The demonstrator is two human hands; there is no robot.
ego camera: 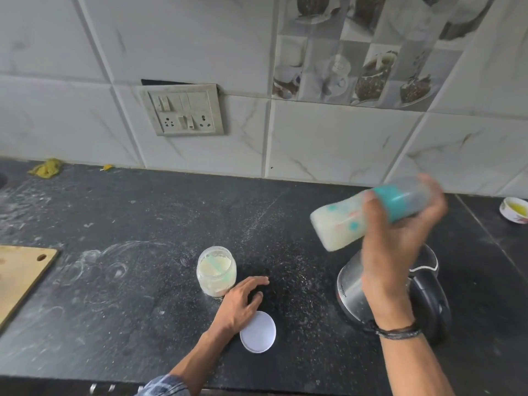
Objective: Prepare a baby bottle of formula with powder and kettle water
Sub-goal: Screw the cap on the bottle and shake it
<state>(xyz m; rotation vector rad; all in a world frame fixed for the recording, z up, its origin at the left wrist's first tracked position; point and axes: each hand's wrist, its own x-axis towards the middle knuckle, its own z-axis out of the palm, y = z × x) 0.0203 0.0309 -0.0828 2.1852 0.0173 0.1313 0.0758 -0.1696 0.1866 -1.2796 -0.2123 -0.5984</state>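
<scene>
My right hand [400, 238] grips a baby bottle [343, 224] with a teal collar, held tilted on its side above the counter and blurred. The bottle holds milky white liquid. Below it stands a steel kettle [351, 292] with a black handle, partly hidden by my right forearm. An open jar of formula powder [216, 271] with a teal scoop inside stands mid-counter. My left hand [243, 301] rests flat on the counter beside the jar, fingers spread, holding nothing. The jar's white lid [258, 332] lies just right of my left wrist.
The black stone counter [128, 252] is dusted with spilled powder. A wooden cutting board [20, 278] lies at the left edge. A small bowl [514, 210] sits far right. A yellow cloth [47, 167] lies by the tiled wall, below a switch panel [183, 110].
</scene>
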